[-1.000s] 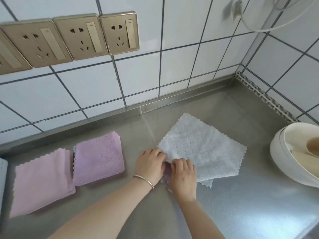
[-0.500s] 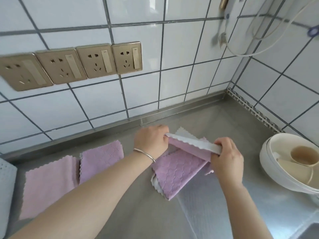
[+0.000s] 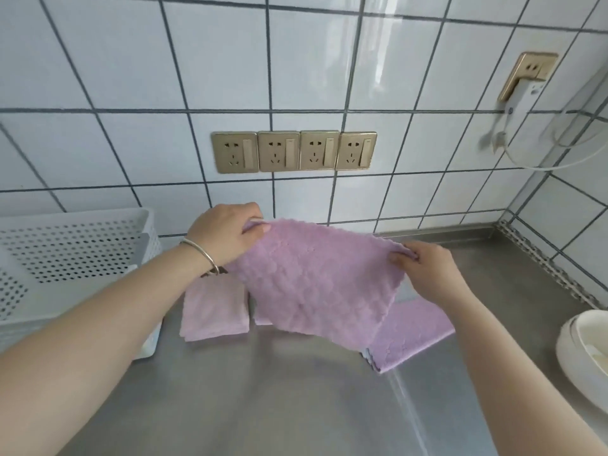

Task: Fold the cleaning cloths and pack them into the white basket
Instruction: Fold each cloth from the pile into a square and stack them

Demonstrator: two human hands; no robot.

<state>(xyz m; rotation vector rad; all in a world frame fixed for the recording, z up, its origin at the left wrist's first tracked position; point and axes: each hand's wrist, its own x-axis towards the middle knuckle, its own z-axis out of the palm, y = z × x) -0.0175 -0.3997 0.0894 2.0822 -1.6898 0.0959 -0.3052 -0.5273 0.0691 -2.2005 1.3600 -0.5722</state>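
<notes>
A pink cloth (image 3: 316,284) has just been lifted off the worktop (image 3: 263,390), pinched by the left hand (image 3: 227,238) and right hand (image 3: 424,268), ready to be folded.

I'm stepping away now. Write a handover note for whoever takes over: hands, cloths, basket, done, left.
Left hand and right hand each pinch a top corner of the pink cloth, which hangs spread out above the steel counter.
More cloth lies on the counter under it.
One folded pink cloth lies left of that; a second piece beside it is mostly hidden.
White basket stands at far left; no cloth shows in its visible part.
Done: at least one cloth folded.
Left: fold the held cloth and the rest, then pack all of them.
</notes>
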